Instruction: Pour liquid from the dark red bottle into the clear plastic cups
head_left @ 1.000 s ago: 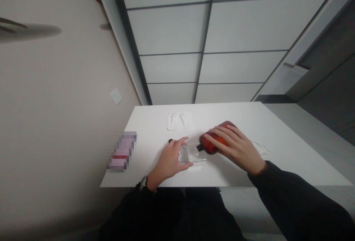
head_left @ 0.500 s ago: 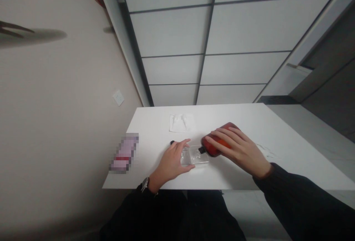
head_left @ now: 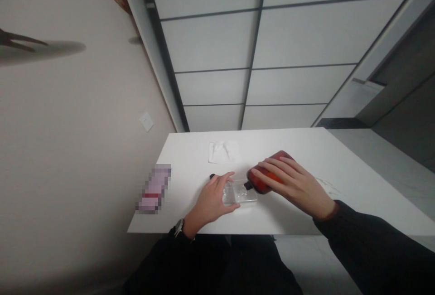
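My right hand (head_left: 288,181) is wrapped over a reddish-brown bottle (head_left: 260,181), which tilts so that its black neck (head_left: 248,186) points down to the left over a clear plastic container (head_left: 249,198). The container lies on the white table, and a divider seems to cross its middle. With thumb and fingers spread around its left part, my left hand (head_left: 212,198) steadies the container. A small black round thing (head_left: 212,176), perhaps a cap, shows just behind my left hand; most of it is hidden. Whether liquid runs from the bottle I cannot tell.
A crumpled white tissue (head_left: 220,152) lies toward the far side of the white table (head_left: 190,150). At the left edge is a blurred pink-purple object (head_left: 154,189). Faint wet-looking marks (head_left: 328,184) show on the tabletop right of my right hand. A wall stands close on the left.
The whole view has shifted slightly downward in the frame. Both hands, the bottle and the container keep nearly the same places relative to each other.
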